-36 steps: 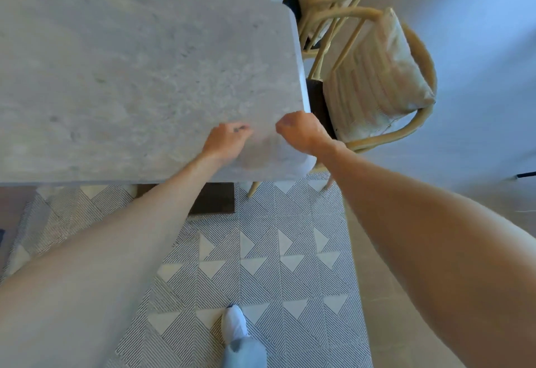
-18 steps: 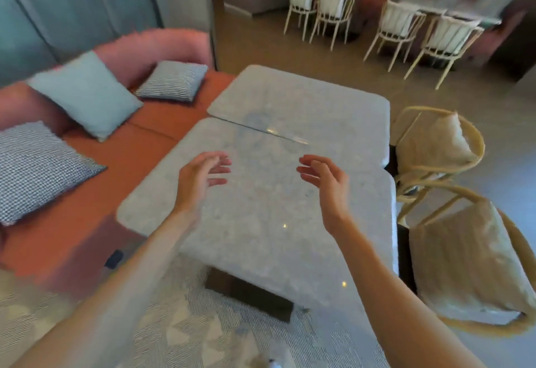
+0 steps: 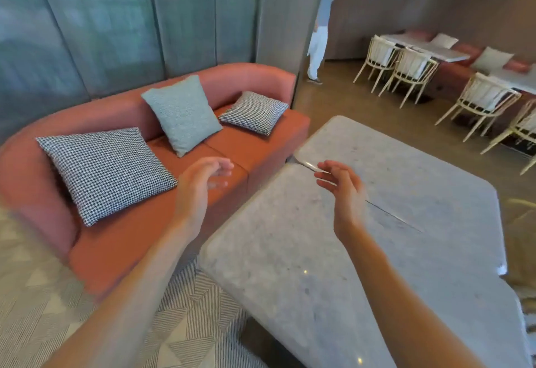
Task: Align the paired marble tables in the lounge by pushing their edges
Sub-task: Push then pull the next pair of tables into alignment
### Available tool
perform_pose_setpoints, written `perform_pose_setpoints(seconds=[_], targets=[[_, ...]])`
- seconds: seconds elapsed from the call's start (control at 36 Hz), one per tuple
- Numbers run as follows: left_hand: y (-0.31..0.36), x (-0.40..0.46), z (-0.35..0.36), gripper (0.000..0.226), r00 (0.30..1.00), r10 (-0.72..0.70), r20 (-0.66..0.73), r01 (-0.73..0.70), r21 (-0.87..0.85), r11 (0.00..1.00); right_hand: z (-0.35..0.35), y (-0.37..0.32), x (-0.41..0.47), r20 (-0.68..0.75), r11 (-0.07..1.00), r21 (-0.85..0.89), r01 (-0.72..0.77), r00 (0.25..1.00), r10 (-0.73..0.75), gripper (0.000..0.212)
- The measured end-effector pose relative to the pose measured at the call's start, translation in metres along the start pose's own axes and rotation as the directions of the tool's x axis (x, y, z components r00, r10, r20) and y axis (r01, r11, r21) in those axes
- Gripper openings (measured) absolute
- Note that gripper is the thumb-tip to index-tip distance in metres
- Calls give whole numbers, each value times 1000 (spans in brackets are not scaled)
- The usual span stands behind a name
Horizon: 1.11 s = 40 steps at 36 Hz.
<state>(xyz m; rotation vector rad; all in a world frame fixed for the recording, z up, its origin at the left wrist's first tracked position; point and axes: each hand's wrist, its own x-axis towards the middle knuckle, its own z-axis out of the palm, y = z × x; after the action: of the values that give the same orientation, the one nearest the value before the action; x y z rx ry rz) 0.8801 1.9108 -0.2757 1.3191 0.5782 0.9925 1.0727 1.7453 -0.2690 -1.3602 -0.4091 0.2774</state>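
Two grey marble tables stand edge to edge. The near table (image 3: 290,251) fills the lower right; the far table (image 3: 406,164) lies beyond a thin dark seam running diagonally between them. My left hand (image 3: 200,182) hovers in the air over the sofa seat, left of the tables, fingers relaxed and holding nothing. My right hand (image 3: 342,184) floats above the near table close to the seam's left end, fingers loosely spread, touching neither top.
An orange sofa (image 3: 116,245) with three cushions sits close along the tables' left side. A patterned rug (image 3: 43,309) covers the floor in front. White chairs (image 3: 406,71) and dining tables stand at the back right. A person (image 3: 319,42) stands by the far wall.
My hands left the near table's corner and lifted into the air. My view rose and swung left, bringing the sofa and the far room into sight.
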Motion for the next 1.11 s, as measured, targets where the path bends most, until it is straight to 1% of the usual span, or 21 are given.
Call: perform_pose_setpoints(seconds=[0.11, 0.19, 0.25, 0.28, 0.39, 0.5, 0.64, 0.69, 0.75, 0.78, 0.86, 0.97, 1.03, 1.11], targets=[[-4, 69, -33, 27, 998, -6, 62, 9, -51, 999, 54, 14, 20, -105, 1000, -1, 22, 994, -22, 26], [-4, 112, -47, 27, 987, -48, 155, 52, -24, 998, 84, 17, 26, -190, 1000, -13, -13, 982, 10, 26], [-2, 147, -44, 28, 964, -83, 254, 88, -11, 996, 98, 17, 34, -278, 1000, -13, -3, 961, 0, 25], [-3, 156, -41, 28, 956, -94, 276, 99, -2, 995, 100, 17, 34, -301, 1000, -21, -7, 954, 1, 24], [-12, 193, -10, 27, 913, -116, 391, 136, -23, 990, 99, 14, 43, -422, 998, -55, 7, 906, -30, 24], [-35, 221, 37, 30, 857, -111, 502, 147, -33, 989, 81, 20, 62, -554, 997, -67, 32, 830, -63, 25], [-75, 241, 80, 26, 818, -151, 555, 149, 48, 988, 63, 43, 90, -632, 996, -82, 39, 770, -82, 20], [-95, 246, 88, 26, 801, -218, 557, 196, 100, 976, 62, 57, 100, -666, 997, -83, 5, 744, -59, 23], [-113, 247, 88, 23, 766, -287, 575, 234, 168, 958, 67, 70, 104, -703, 996, -72, -56, 711, -11, 23], [-121, 248, 85, 23, 751, -310, 583, 235, 204, 950, 71, 76, 105, -708, 994, -70, -85, 706, 11, 21], [-141, 248, 73, 23, 715, -364, 597, 245, 274, 930, 85, 90, 101, -695, 980, -107, -169, 718, 48, 25], [-166, 243, 55, 22, 667, -408, 623, 219, 359, 907, 98, 103, 84, -693, 962, -153, -227, 718, 59, 22], [-179, 230, 42, 22, 624, -441, 645, 212, 403, 890, 105, 111, 67, -709, 939, -187, -290, 701, 75, 24], [-197, 208, 25, 22, 588, -474, 656, 196, 453, 870, 113, 130, 39, -725, 900, -223, -376, 681, 105, 26]])
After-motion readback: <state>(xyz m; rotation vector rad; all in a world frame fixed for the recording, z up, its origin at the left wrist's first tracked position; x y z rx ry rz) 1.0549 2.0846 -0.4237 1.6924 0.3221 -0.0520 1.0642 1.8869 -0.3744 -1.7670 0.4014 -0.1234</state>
